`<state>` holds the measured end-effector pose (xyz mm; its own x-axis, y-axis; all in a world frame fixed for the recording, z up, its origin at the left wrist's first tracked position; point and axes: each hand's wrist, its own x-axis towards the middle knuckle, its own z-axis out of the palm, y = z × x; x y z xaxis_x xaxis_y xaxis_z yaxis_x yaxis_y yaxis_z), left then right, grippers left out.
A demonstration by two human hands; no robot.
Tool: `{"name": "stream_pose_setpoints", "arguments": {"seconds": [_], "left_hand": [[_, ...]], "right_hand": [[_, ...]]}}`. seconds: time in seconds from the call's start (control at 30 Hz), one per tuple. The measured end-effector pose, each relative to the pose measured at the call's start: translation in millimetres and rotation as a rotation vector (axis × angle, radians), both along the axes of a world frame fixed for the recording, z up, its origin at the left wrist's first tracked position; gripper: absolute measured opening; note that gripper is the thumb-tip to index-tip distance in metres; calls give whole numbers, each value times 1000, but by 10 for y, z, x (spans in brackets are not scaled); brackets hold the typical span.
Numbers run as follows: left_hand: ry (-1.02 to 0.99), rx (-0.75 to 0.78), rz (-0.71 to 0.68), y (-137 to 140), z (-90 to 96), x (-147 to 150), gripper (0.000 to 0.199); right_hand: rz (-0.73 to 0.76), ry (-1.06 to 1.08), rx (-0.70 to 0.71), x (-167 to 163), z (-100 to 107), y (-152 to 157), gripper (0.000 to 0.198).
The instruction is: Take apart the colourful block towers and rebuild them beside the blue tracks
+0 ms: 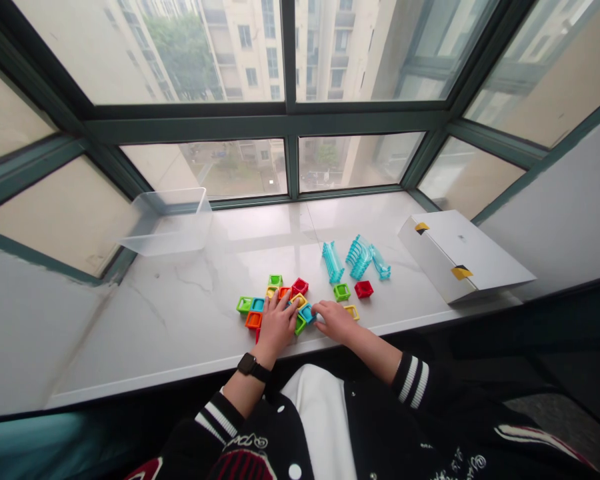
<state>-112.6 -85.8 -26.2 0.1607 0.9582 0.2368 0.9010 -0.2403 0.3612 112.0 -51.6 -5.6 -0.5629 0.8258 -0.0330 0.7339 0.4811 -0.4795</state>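
Near the sill edge [170,371], left hand [279,325] spreads fingers over blocks [254,321]; right hand [336,321] meets 1 blue block [307,313], pinch unclear; sill [175,313] stretches left.

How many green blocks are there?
4: one green block at the cluster's back, one at its left, one between left hand and right hand, one apart, beside a red block. Hands may hide more.
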Motion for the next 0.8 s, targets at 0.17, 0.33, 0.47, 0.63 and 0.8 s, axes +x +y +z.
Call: {"name": "stream_pose_setpoints", "arguments": {"seconds": [0.17, 0.33, 0.47, 0.63, 0.8], "left_hand": [[40, -14, 14, -14, 4, 3, 44], [61, -25, 22, -16, -8, 7, 46], [55, -31, 17, -14, 7, 8, 45], [11, -16, 11, 0, -3, 3, 42], [-117, -34, 18, 37, -7, -44, 42]], "right_hand": [[14, -20, -2, -22, -11, 37, 15], [21, 8, -6, 25, -39, 57, 9], [4, 78, 26, 119, 19, 54, 10], [-67, 384, -14, 273, 164, 66, 5], [-196, 698, -178, 361, 177, 68, 17]]}}
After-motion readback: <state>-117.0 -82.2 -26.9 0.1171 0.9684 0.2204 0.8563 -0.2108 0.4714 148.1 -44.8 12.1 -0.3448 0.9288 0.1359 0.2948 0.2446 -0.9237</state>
